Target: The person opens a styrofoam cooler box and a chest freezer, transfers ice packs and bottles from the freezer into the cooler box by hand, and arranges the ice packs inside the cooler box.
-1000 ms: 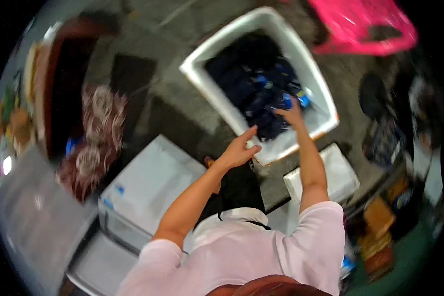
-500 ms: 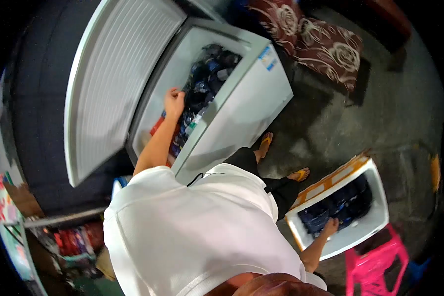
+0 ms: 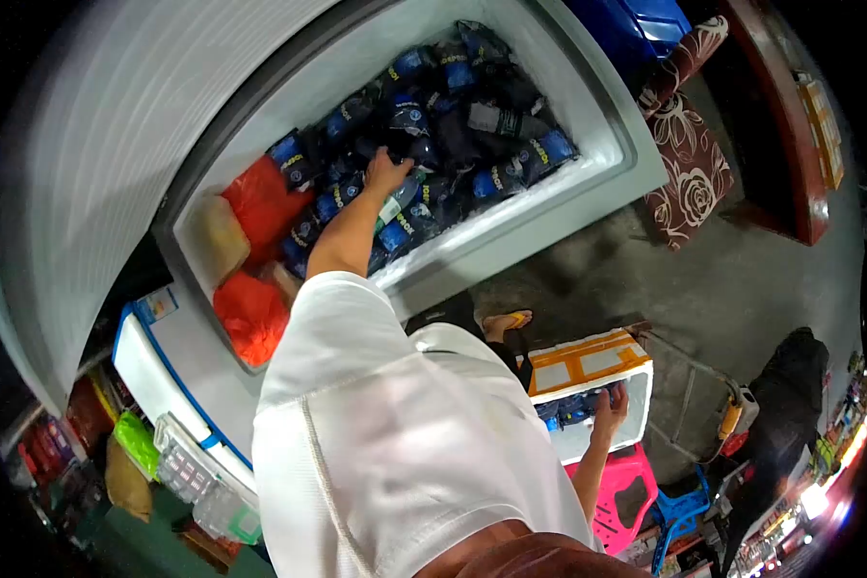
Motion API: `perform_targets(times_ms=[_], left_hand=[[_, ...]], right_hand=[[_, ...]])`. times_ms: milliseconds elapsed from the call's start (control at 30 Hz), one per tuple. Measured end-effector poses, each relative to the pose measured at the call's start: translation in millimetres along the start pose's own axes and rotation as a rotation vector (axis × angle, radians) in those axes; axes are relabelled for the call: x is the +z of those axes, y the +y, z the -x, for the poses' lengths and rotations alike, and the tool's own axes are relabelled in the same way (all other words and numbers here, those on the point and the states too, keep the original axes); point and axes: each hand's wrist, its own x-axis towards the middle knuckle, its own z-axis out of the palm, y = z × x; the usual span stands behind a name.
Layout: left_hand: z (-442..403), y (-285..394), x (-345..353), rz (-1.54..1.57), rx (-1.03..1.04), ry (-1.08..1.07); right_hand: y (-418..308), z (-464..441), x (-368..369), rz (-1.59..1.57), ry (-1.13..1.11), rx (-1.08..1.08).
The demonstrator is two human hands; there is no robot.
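My left hand (image 3: 387, 173) reaches down into the open chest freezer (image 3: 511, 252), over a pile of dark packs (image 3: 409, 114) with blue labels. Its thumb and index finger are spread apart at the packs, and the other fingertips are partly hidden. A greenish clear bottle (image 3: 395, 200) lies beside that hand. On the other side, my right hand (image 3: 609, 409) is inside a white foam box (image 3: 636, 385), next to more dark packs (image 3: 573, 408). Its fingers look stretched out, with nothing plainly gripped.
Red bags (image 3: 252, 316) and a pale bag (image 3: 220, 236) fill the freezer's near-left end. Its raised lid (image 3: 154, 106) stands at the left. The foam box rests by a pink stool (image 3: 618, 501), with a blue stool (image 3: 682, 511) beyond. A patterned cushion (image 3: 689, 178) lies at the right.
The view has shifted closer over the freezer. My left hand has moved lower and farther into the dark packs. My right hand has moved toward the far end of the foam box.
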Motion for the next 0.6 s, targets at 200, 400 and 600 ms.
perform_targets(times_ms=[200,400,600], left_hand=[[-111.9,59.1,18.1,0.377,-0.346,0.155],[-133.1,55.8,3.6,0.437,-0.532,-0.068],[-45.5,2.5,-49.4,1.12,-0.361,-0.518]], right_hand=[[-94.6,-16.8,26.7,0.209,-0.031,-0.323],[-218.6,-16.8,118.5,0.097,-0.102,-0.447],[-293.6,-23.1,281.4,-0.238,-0.594,-0.352]])
